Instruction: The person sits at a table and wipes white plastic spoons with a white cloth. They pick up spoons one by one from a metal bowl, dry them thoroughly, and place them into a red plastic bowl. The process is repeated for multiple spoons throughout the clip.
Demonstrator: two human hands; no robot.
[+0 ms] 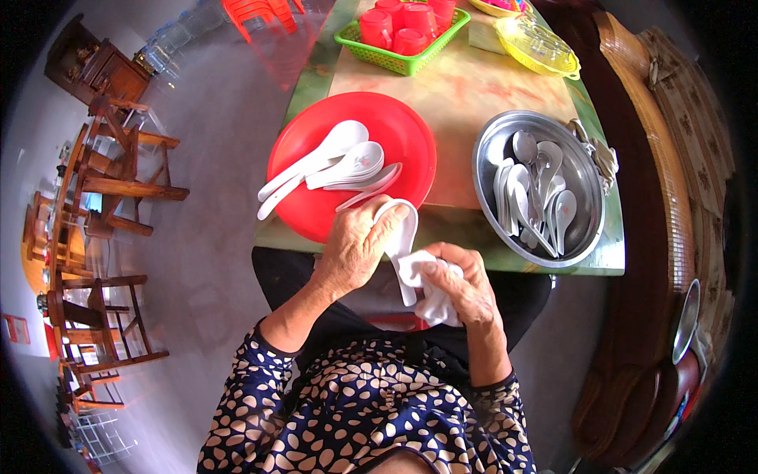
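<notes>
My left hand (354, 243) is closed on the bowl end of a white soup spoon (403, 235), its thumb across the rim. A crumpled white cloth (436, 294) is bunched in my right hand (466, 286), pressed against the spoon's handle. Just beyond my left hand lies a red plate (403, 134) bearing stacks of white spoons (347, 142). To the right stands a steel basin (592, 213) with several white spoons (519, 189) and a metal spoon (524, 147) in it.
A green basket (406, 65) of red cups (410, 41) and a yellow basket (545, 59) stand farther back on the marbled table (474, 87). Along the right runs a wooden bench (632, 316). Wooden stools (126, 189) are at the left, red plastic chairs (260, 14) behind.
</notes>
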